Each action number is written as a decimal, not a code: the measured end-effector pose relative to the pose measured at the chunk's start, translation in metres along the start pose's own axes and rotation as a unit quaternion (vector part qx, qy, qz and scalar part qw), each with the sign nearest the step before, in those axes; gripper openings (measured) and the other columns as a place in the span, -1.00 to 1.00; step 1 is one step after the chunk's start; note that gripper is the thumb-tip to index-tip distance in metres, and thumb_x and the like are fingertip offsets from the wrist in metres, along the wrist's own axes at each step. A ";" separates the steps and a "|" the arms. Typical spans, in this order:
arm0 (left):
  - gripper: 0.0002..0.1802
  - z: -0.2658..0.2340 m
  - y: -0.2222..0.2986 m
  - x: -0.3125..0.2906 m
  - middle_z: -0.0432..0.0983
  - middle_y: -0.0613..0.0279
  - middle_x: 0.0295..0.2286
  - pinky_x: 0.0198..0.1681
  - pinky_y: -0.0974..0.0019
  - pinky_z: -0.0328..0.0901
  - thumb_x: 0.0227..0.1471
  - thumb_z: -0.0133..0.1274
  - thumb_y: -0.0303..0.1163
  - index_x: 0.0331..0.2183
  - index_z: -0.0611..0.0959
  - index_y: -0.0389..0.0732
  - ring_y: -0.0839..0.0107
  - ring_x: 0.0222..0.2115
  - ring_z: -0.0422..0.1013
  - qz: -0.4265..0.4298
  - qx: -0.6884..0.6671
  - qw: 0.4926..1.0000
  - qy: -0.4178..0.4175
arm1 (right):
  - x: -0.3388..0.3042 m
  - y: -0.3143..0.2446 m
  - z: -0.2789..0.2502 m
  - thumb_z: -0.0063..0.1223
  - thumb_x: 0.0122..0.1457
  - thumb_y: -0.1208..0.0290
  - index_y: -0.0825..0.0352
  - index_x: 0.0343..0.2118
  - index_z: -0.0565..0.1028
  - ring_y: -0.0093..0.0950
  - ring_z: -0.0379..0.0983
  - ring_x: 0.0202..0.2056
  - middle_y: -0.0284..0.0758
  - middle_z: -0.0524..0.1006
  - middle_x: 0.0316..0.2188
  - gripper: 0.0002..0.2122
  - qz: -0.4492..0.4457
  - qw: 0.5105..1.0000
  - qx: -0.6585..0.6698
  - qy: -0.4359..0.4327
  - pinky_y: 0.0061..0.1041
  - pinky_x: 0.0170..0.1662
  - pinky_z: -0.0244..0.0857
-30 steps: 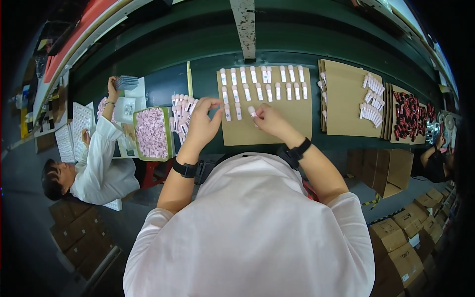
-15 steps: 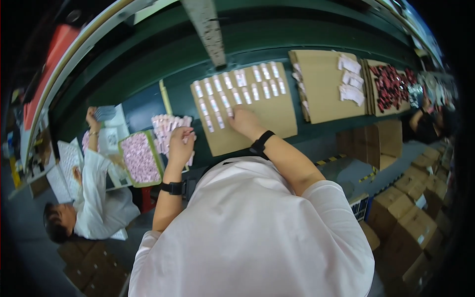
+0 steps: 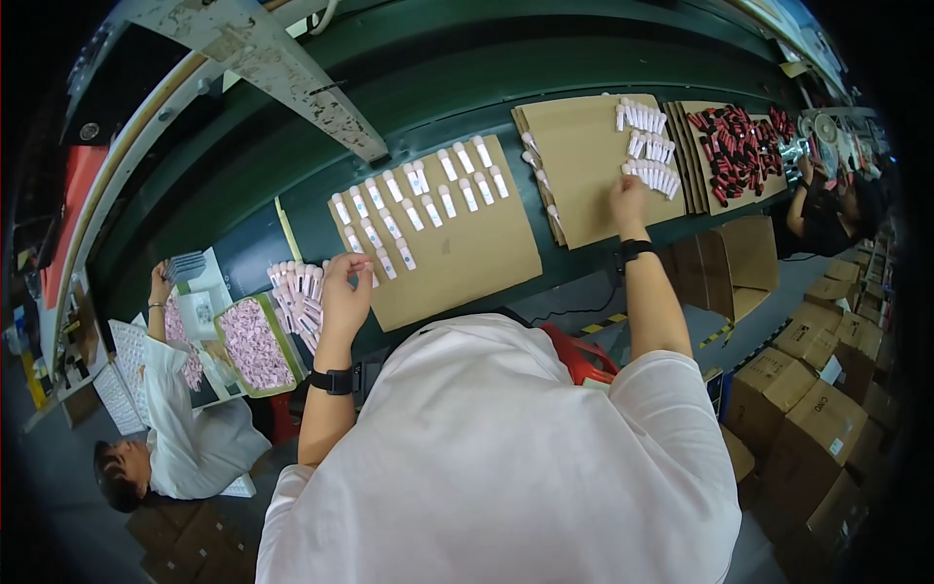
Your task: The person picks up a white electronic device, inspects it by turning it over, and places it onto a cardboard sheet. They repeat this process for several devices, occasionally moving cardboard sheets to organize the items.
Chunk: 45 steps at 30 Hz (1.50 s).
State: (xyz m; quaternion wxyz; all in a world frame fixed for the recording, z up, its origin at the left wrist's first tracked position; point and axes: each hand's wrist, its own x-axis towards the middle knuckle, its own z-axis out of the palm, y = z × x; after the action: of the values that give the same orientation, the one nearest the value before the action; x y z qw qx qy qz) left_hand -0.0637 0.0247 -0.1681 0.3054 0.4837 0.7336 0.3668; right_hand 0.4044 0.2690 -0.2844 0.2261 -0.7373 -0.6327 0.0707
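Note:
Rows of small white tubes with pink rounded caps [image 3: 406, 255] lie on a brown cardboard sheet [image 3: 477, 258] in front of me. My left hand [image 3: 346, 292] hovers at the sheet's near left corner, its fingers curled together; anything in them is hidden. Stretched far to the right, my right hand [image 3: 630, 206] is closed at the left end of the nearest row of similar tubes [image 3: 654, 178], on a second cardboard stack [image 3: 574, 165]. Its fingertips meet the end tube there, though the hand partly covers it.
By my left hand lies a heap of pink-capped tubes [image 3: 297, 297], beside a green-rimmed tray [image 3: 292, 355] of small pink pieces. A co-worker [image 3: 209, 428] sits at the left. Red and black tubes [image 3: 730, 151] cover cardboard at the far right; cartons [image 3: 817, 428] stand behind.
My right hand has moved from the near cardboard sheet to the tubes on the stack at the right. A tube now lies where it was. My view has shifted right.

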 end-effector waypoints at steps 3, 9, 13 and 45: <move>-0.84 0.007 0.011 -0.001 0.49 0.05 -0.32 -0.22 0.35 0.36 -0.02 0.05 -0.59 -0.30 0.58 -0.36 0.28 -0.32 0.48 0.012 0.008 1.000 0.008 | 0.005 0.021 -0.004 0.11 0.08 0.33 0.40 -0.32 0.50 -0.14 0.53 -0.36 -0.08 0.56 -0.44 -0.78 0.052 0.998 -0.042 -0.021 -0.29 -0.28 0.40; -0.82 0.009 0.042 0.001 0.48 0.11 -0.27 -0.14 0.39 0.34 0.05 0.07 -0.54 -0.24 0.57 -0.36 0.39 -0.28 0.46 -0.003 0.023 1.000 -0.013 | -0.004 -0.003 -0.008 0.14 0.07 0.36 0.39 -0.29 0.48 -0.19 0.53 -0.38 -0.11 0.57 -0.43 -0.78 0.095 0.992 -0.026 -0.080 -0.32 -0.30 0.39; -0.81 0.007 0.079 0.006 0.50 0.12 -0.27 -0.13 0.39 0.33 0.05 0.08 -0.53 -0.24 0.57 -0.37 0.40 -0.28 0.46 0.021 -0.024 0.999 -0.015 | -0.043 -0.102 -0.039 0.17 0.05 0.49 0.38 -0.31 0.48 -0.45 0.50 -0.45 -0.20 0.54 -0.48 -0.84 -0.019 0.956 0.210 -0.204 -0.51 -0.37 0.37; -0.76 -0.054 0.188 -0.034 0.55 0.18 -0.34 -0.21 0.35 0.32 -0.10 0.22 -0.52 -0.29 0.61 -0.26 0.32 -0.31 0.46 0.228 -0.146 0.962 -0.033 | -0.142 -0.303 -0.210 0.21 -0.03 0.69 0.43 -0.22 0.51 -0.43 0.46 -0.32 -0.23 0.55 -0.35 -0.74 -0.312 0.739 0.527 -0.280 -0.53 -0.24 0.30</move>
State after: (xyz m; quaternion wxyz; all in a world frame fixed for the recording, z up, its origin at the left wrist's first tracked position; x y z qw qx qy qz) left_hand -0.0041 0.0291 0.0210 0.3051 0.6001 0.5317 0.5138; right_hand 0.1861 0.1098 0.0045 0.4006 -0.2089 -0.7239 0.5213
